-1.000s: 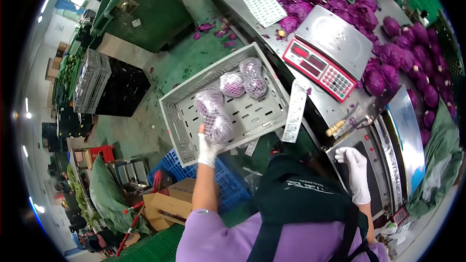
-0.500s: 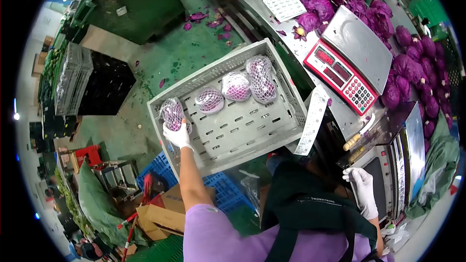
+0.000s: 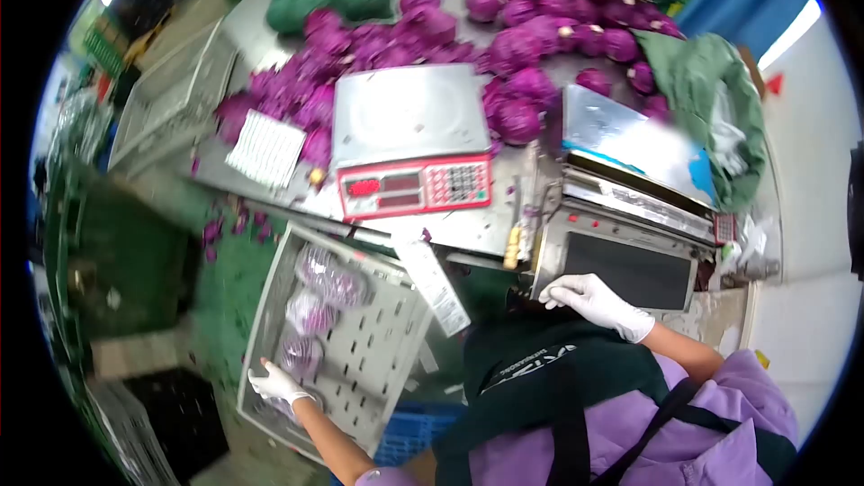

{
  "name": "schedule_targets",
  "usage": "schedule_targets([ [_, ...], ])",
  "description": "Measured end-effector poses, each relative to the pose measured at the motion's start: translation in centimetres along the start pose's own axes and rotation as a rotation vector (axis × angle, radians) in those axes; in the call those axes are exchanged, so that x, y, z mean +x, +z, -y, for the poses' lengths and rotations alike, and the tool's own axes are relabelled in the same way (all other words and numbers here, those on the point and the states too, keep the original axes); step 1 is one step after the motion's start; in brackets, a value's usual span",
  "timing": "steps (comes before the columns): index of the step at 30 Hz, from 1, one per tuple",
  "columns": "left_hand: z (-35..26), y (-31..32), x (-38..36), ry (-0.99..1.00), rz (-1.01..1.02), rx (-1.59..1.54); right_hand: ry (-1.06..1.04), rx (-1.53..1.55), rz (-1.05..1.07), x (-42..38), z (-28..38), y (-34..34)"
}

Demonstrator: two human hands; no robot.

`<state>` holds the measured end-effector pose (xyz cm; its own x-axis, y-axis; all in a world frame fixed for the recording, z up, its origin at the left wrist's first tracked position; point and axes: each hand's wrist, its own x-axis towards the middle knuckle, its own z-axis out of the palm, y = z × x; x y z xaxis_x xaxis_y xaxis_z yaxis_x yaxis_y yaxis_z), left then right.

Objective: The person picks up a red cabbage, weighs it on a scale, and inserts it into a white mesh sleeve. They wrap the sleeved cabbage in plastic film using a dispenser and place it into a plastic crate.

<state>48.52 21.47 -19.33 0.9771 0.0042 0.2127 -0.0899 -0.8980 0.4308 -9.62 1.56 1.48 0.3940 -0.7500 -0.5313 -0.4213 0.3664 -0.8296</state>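
My left hand (image 3: 277, 384), in a white glove, is at the near left end of a grey plastic crate (image 3: 382, 369). Its thumb and fingers look apart, and it lies over a net-wrapped purple cabbage (image 3: 279, 407) that it partly hides. More netted cabbages (image 3: 301, 355) run in a line along the crate's left side, including a pair (image 3: 331, 277) at the far end. My right hand (image 3: 594, 301), also gloved, hovers by the front edge of a machine with a dark flat plate (image 3: 625, 268). Its fingers are curled together; whether anything is between them cannot be seen.
A red-and-silver scale (image 3: 409, 117) stands on the metal table, with loose purple leaves (image 3: 387, 45) and whole cabbages (image 3: 526, 45) behind. A label sheet (image 3: 267, 151), a printed strip (image 3: 432, 283) and a wooden-handled tool (image 3: 513, 247) lie nearby. A second crate (image 3: 171, 94) is at left.
The view has swung right toward the scale and machine. My left hand's fingers have loosened from around the nearest netted cabbage. My right hand remains curled near the machine.
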Motion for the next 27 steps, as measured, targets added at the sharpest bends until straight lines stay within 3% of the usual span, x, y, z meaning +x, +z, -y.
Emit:
schedule_targets([
  [1, -5.6, -1.0, -1.4, 0.031, -0.003, -0.088, 0.005, 0.060, -0.021, -0.5, -0.7, -0.4],
  [5, -22.7, 0.3, -5.1, 0.525, -0.055, -0.475, 0.003, 0.125, -0.175, -3.9, -1.1, -3.9],
  [7, -32.6, -1.3, -9.6, 0.634, -0.003, -0.673, 0.006, 0.149, -0.295, -5.0, -1.6, -6.0],
  [8, -36.6, -1.7, -11.4, 0.711, 0.053, -0.744, -0.025, 0.168, -0.327, -5.2, -2.1, -7.1],
  [9, -40.9, -2.3, -14.3, 0.670, 0.264, -1.038, -0.055, 0.183, -0.357, -5.1, -2.4, -8.2],
  [10, -44.6, -2.1, -17.0, 0.745, 0.255, -1.018, -0.071, 0.193, -0.374, -4.8, -2.5, -9.5],
  [11, -48.2, -2.7, -19.6, 0.811, 0.454, -1.138, -0.114, 0.133, -0.398, -4.5, -2.5, -11.0],
  [12, -51.3, -1.8, -21.7, 0.956, 0.455, -1.023, -0.153, 0.072, -0.422, -4.3, -2.5, -12.4],
  [13, -54.5, -2.8, -25.2, 0.937, 0.638, -1.104, -0.159, 0.077, -0.436, -4.1, -2.0, -13.9],
  [16, -61.8, 2.9, -33.5, 1.076, 0.686, -0.906, -0.211, 0.006, -0.534, -3.5, -0.5, -18.6],
  [21, -71.5, 7.5, -45.1, 1.190, 0.995, -0.893, -0.206, 0.104, -0.762, -3.9, -1.5, -25.9],
  [27, -79.7, 10.5, -52.0, 1.464, 0.732, -0.399, -0.135, 0.196, -1.054, -5.1, -4.5, -32.8],
])
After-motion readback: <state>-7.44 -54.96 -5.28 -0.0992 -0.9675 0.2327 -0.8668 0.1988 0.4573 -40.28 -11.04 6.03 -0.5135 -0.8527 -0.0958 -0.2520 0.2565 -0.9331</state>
